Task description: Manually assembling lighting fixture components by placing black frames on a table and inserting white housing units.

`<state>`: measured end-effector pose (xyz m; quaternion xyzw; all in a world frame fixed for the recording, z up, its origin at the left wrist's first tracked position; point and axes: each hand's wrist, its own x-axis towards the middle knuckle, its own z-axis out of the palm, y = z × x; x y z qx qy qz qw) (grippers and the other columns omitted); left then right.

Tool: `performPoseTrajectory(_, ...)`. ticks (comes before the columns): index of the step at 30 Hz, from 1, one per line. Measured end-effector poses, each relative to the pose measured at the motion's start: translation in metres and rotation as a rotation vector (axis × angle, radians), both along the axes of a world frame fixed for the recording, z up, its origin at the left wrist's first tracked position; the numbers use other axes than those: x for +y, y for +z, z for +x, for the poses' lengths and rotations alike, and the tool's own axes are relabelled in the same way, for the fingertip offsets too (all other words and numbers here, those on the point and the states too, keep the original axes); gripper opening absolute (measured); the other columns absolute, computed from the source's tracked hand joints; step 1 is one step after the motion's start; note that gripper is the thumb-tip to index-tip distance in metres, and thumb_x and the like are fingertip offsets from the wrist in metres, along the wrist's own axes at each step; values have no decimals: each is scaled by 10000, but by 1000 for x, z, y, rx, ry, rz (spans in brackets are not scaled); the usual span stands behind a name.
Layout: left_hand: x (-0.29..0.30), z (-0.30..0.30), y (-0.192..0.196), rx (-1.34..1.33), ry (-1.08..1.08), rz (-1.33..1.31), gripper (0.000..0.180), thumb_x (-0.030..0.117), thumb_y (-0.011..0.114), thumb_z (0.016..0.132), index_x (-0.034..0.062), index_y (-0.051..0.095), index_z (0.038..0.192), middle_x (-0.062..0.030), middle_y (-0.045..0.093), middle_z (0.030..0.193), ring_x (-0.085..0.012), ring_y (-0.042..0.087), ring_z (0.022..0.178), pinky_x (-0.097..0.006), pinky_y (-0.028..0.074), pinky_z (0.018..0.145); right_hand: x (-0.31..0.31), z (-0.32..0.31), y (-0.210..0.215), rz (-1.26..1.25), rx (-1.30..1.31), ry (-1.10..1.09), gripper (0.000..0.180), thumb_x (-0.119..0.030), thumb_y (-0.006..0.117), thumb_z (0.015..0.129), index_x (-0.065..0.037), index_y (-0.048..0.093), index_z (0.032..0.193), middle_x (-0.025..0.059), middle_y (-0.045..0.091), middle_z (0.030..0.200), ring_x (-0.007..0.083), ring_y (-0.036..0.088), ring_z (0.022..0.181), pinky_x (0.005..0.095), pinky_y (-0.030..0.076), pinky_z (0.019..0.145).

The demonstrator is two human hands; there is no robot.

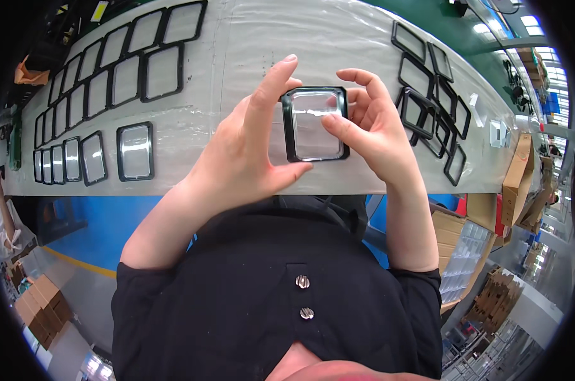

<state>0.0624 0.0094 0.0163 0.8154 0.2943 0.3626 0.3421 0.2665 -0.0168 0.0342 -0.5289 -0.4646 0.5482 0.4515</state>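
Observation:
A black rounded rectangular frame with a clear panel [313, 149] is held up over the table, in front of my body. My right hand [382, 130] grips its right side, thumb lying across the clear panel and fingers behind. Around the left side curves my left hand [240, 143]. Its thumb reaches the lower edge and a fingertip meets the upper left corner, while the index finger sticks up free of it. Part of the left fingers is hidden behind the hand.
Rows of similar clear-panelled frames [135, 151] lie on the table's left side. At the right, several black frames [417, 113] overlap in a loose pile. The pale covered table [236, 38] ends close to my body. An open cardboard box with clear trays [464, 254] stands below right.

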Motion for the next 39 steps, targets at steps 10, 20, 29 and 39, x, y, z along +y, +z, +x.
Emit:
performPoseTrajectory(10,-9,-11,10,-74,-70,54,1212,34,868,542,27,117,1493,-198,335,1455,-328,514,1218,-451,426,1018,-9,-13,12,-103,171,35,610,-18,725,812,6,392,1322,6,617,821,35,577,748,167,464,664)
performPoseTrajectory(20,-10,-17,9,-85,-93,64,1205,43,869,552,18,111,1489,-187,273,1492,-345,514,1217,-447,432,1015,-9,-17,12,-146,194,29,635,-9,726,801,-3,398,1345,24,629,834,69,588,728,180,452,656)
performPoseTrajectory(29,-1,-18,-15,113,70,30,1156,97,890,546,13,188,1461,-189,363,1466,-319,521,1230,-421,433,1017,-12,-19,-11,630,-1106,78,586,-306,682,836,-59,507,1338,108,562,1293,284,487,1186,360,372,957)
performPoseTrajectory(39,-1,-17,-7,359,107,152,724,186,817,589,23,541,1239,-130,558,1264,-335,505,1187,-415,415,1009,-31,-48,-16,608,-1471,245,462,-411,600,825,-42,688,1088,79,610,1237,267,443,1291,510,211,1048)
